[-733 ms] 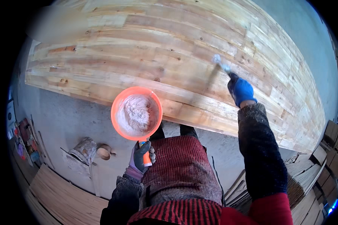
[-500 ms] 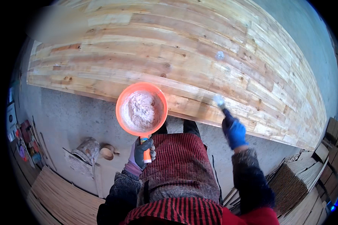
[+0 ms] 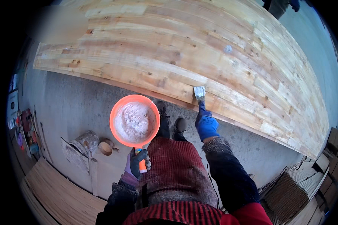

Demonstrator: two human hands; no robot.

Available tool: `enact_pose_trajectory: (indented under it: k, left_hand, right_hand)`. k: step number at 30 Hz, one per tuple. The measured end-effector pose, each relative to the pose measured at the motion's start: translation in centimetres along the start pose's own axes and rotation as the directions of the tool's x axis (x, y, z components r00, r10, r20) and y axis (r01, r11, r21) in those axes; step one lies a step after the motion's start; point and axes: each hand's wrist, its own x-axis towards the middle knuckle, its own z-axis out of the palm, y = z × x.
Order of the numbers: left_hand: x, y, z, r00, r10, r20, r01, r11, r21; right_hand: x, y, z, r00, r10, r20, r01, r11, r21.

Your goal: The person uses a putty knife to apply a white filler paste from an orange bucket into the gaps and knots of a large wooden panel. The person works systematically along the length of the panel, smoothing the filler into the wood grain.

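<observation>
My left hand (image 3: 134, 164), in a dark-palmed glove, grips the handle of an orange dipper (image 3: 112, 122) in front of my apron. Pale pinkish-white putty (image 3: 136, 119) lies inside its round bowl. In a blue glove, my right hand (image 3: 207, 126) is closed round a putty knife (image 3: 199, 92) whose wide blade is smeared white. The blade is over the near edge of a large wood panel (image 3: 146, 52) made of joined strips; I cannot tell whether it touches. A whitish spot (image 3: 228, 49) marks the panel farther off.
On the floor to the left stand a dirty bucket (image 3: 87, 143) and a small round pan (image 3: 106, 147). Stacked boards (image 3: 64, 187) fill the lower left; bundled strips (image 3: 294, 187) lie at lower right. Another person (image 3: 278, 7) stands beyond the panel's far edge.
My right hand has moved left with the putty knife, along the panel's near edge. The dipper has shifted slightly left and nearer me. Another person has come into view at the far right.
</observation>
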Motion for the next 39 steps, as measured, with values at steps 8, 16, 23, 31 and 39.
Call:
enact_pose_trajectory:
  k: [8, 16, 23, 31, 39]
  left_hand:
    - [-3.2, -6.3, -3.1, 1.0, 0.009, -0.024, -0.01, 0.998, -0.068]
    - [-4.4, -6.1, -4.0, 0.999, -0.041, -0.035, 0.037, 0.993, -0.108]
    - [-3.5, -5.1, -7.1, 0.999, -0.032, 0.001, 0.032, 0.993, -0.117]
    - [-3.5, -3.8, -8.1, 1.0, -0.003, -0.02, 0.001, 0.995, -0.103]
    - [-2.7, -4.9, -8.2, 1.0, 0.01, 0.012, -0.009, 0.999, -0.04]
  right_hand:
    - [-1.7, 0.1, -7.5, 0.97, -0.191, 0.149, 0.213, 0.966, -0.145]
    - [-0.3, 0.4, -4.6, 0.962, -0.247, 0.113, 0.262, 0.954, -0.143]
    - [-0.6, -2.6, 0.3, 0.987, -0.159, 0.024, 0.16, 0.983, -0.087]
    - [0.9, -4.1, -5.7, 0.974, -0.217, 0.065, 0.227, 0.946, -0.232]
    - [0.4, 0.3, -6.6, 0.966, -0.251, -0.052, 0.24, 0.956, -0.167]
